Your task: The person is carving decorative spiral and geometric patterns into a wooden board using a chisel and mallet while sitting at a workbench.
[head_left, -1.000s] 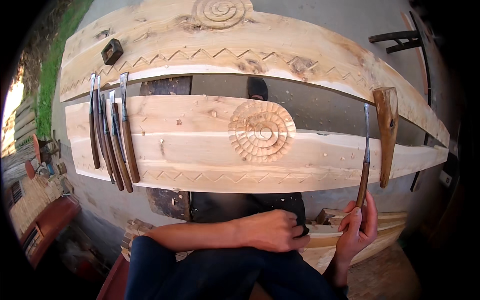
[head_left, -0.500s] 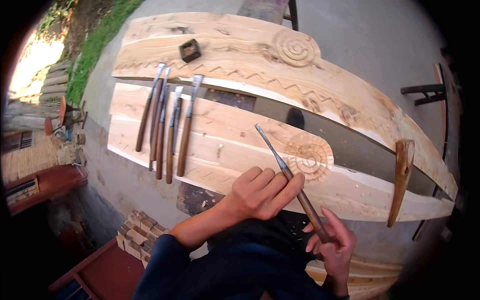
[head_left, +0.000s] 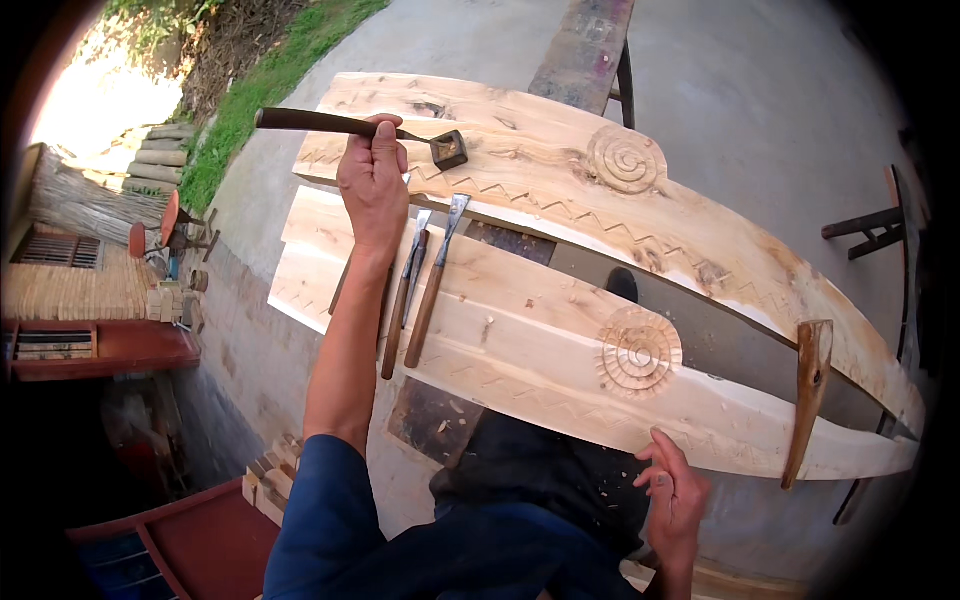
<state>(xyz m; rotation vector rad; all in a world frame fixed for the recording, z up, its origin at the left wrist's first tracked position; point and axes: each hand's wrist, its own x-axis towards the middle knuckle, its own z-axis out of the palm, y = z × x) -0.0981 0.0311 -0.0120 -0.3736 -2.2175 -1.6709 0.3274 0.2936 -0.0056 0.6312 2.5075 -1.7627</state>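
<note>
My left hand (head_left: 372,195) grips a chisel (head_left: 300,120) by its dark handle, holding it level over the upper carved board (head_left: 530,135), its metal end meeting or overlapping a small dark square block (head_left: 450,150). My forearm partly hides several other chisels (head_left: 432,295) lying on the lower board (head_left: 540,350), which has a ribbed spiral carving (head_left: 640,352). My right hand (head_left: 672,490) is empty, fingers loosely bent and apart, at the lower board's near edge. A wooden mallet (head_left: 808,400) lies across the lower board's narrowing right part, right of my right hand.
A bench plank (head_left: 580,55) and dark wooden trestle (head_left: 860,235) stand on the concrete floor (head_left: 750,90). At lower left are a red wooden frame (head_left: 210,540) and stacked wood blocks (head_left: 270,485). Grass (head_left: 250,85), logs (head_left: 155,155) and a red-framed structure (head_left: 140,350) lie beyond at left.
The chisel passed from my right hand to my left, which moved up and left with it to the upper board. My right hand let go. The view has turned, shifting the boards right.
</note>
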